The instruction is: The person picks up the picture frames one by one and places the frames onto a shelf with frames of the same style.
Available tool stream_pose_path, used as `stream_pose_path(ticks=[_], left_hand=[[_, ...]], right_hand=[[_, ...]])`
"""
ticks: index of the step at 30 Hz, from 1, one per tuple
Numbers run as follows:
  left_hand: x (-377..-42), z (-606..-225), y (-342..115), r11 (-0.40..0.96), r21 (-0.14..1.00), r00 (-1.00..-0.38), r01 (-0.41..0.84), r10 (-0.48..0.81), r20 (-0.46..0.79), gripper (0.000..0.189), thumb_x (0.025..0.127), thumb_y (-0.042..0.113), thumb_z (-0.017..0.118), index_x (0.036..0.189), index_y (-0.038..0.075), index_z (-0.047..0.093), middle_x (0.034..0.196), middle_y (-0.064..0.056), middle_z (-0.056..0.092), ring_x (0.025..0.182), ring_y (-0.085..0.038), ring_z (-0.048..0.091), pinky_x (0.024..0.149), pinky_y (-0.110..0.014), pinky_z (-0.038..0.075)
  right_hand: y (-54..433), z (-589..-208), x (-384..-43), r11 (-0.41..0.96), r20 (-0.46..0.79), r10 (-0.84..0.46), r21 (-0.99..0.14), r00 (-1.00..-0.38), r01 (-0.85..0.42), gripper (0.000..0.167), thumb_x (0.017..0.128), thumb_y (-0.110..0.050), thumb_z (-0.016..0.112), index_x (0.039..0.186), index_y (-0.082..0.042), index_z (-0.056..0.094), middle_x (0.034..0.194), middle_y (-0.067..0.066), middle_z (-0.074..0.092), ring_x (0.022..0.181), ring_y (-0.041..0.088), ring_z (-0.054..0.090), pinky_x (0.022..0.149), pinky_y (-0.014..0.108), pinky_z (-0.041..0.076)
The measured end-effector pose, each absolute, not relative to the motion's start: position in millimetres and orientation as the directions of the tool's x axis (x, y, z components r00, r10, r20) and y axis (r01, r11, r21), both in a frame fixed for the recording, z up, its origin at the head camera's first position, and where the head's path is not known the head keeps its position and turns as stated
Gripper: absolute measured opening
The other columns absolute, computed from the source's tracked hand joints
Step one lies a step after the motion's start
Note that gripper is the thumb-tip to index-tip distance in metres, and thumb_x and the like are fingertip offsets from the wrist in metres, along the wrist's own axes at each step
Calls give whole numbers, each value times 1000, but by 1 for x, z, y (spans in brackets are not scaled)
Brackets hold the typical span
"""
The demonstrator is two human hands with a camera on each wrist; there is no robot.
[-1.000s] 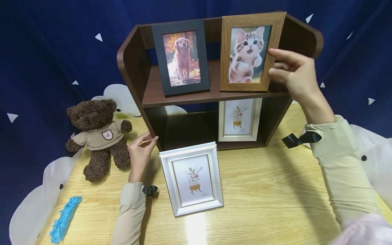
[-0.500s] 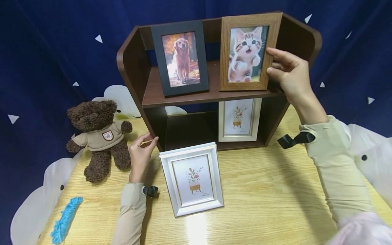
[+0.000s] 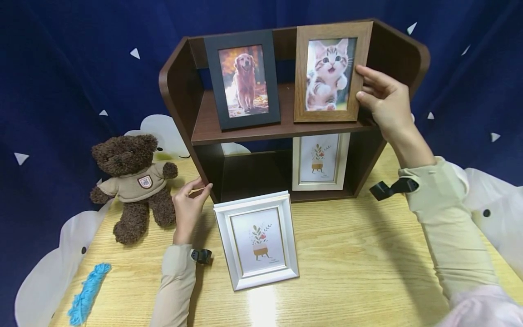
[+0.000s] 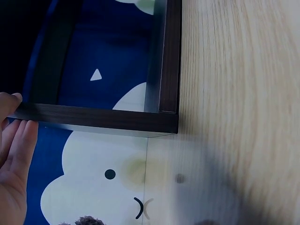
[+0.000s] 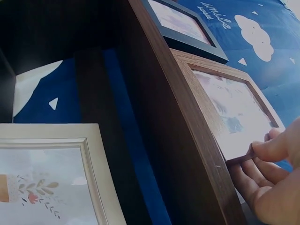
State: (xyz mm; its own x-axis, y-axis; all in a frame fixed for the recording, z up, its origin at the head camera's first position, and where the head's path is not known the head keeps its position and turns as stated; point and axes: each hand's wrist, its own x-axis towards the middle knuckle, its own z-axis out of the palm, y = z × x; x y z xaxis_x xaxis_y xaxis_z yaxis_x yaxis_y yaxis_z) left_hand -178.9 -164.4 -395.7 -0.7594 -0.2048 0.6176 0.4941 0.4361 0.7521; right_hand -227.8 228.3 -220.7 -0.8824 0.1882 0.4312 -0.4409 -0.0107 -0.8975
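Note:
My right hand (image 3: 390, 106) pinches the right edge of a brown wooden picture frame (image 3: 300, 72) with a kitten picture, which stands on the upper shelf of a dark brown shelf unit (image 3: 245, 132). In the right wrist view, the thumb lies on the front of that frame and the other fingers reach behind it. My left hand (image 3: 189, 209) grips the unit's left side panel (image 4: 103, 117) low down, thumb on one side and fingers on the other. A dark picture frame (image 3: 214, 86) with a dog picture leans to the left of the kitten one.
A cream picture frame (image 3: 297, 165) stands on the lower shelf at the right. In front of the unit, a white picture frame (image 3: 224, 236) stands on the wooden table (image 3: 347, 263). At the left are a brown teddy bear (image 3: 135, 190) and a blue yarn bundle (image 3: 90, 293).
My right hand has moved slightly left, and the right side of the kitten picture frame has shifted left with it. The left hand keeps its grip on the panel.

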Motion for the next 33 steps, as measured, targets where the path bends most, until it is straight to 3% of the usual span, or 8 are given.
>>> stream_pose_path(ticks=[5, 15, 18, 24, 26, 33], left_hand=[[-179, -395, -164, 439, 752, -760, 491, -205, 616, 23, 77, -10, 72, 99, -15, 67, 86, -27, 68, 75, -21, 69, 71, -36, 59], [-179, -394, -164, 419, 760, -764, 496, -205, 612, 23, 77, -9, 73, 99, -15, 67, 86, -28, 68, 76, 1, 63, 72, -22, 58], [-179, -395, -164, 425, 757, -761, 496, -205, 615, 23, 77, -9, 73, 99, -15, 67, 86, -28, 68, 75, -5, 65, 72, -23, 58], [-177, -394, -164, 448, 746, -758, 492, -201, 620, 24, 77, -10, 72, 100, -14, 67, 86, -27, 68, 76, -33, 68, 71, -34, 59], [-177, -394, -164, 449, 747, -761, 489, -199, 618, 24, 77, -10, 72, 101, -14, 67, 87, -27, 68, 76, -35, 68, 71, -36, 59], [-178, -394, -164, 441, 747, -757, 498, -199, 623, 24, 77, -10, 73, 100, -15, 67, 87, -27, 68, 77, -26, 68, 72, -41, 58]], right_hand=[[229, -222, -229, 22, 418, 191, -906, -888, -422, 48, 85, 19, 54, 122, -8, 65, 106, -3, 66, 96, 9, 60, 74, 9, 50], [229, -222, -230, 55, 394, 180, -919, -902, -390, 46, 88, 14, 53, 127, -9, 62, 112, 1, 62, 98, 10, 57, 71, 8, 50], [229, -222, -229, 71, 390, 174, -921, -904, -383, 47, 89, 13, 53, 129, -10, 61, 117, 3, 61, 101, 11, 56, 72, 8, 50], [230, -221, -226, 98, 371, 158, -928, -915, -359, 48, 90, 12, 53, 131, -12, 58, 128, 6, 58, 109, 15, 54, 75, 7, 50], [230, -221, -225, 100, 378, 152, -925, -913, -367, 48, 90, 12, 52, 132, -12, 58, 128, 6, 58, 109, 15, 54, 76, 7, 50], [231, -222, -223, 146, 412, 146, -908, -900, -392, 51, 89, 14, 52, 132, -11, 57, 129, 7, 57, 107, 14, 55, 75, 7, 50]])
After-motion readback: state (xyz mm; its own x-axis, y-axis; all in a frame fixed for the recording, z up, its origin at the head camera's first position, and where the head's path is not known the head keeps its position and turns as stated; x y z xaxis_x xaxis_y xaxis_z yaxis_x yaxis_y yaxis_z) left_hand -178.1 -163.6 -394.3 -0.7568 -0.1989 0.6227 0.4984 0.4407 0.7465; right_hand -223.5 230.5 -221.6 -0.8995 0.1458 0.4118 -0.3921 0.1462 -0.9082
